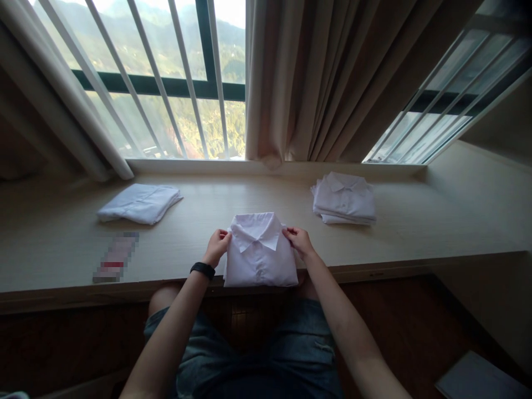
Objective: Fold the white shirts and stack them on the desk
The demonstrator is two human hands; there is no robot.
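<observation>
A folded white collared shirt [261, 260] lies at the front edge of the wooden ledge, collar toward the window and lower edge reaching the ledge's front. My left hand [217, 245], with a black band on its wrist, pinches the shirt's left side near the collar. On the opposite side my right hand [298, 240] grips the shirt's right edge at about the same height. The fingertips of both hands are partly tucked behind the cloth.
Several folded white shirts [344, 200] are stacked at the back right of the ledge [199, 194]. Another folded white garment [140, 203] lies at the back left. A blurred-out flat object [115, 257] rests near the left front. Behind are curtains [286, 77] and barred windows.
</observation>
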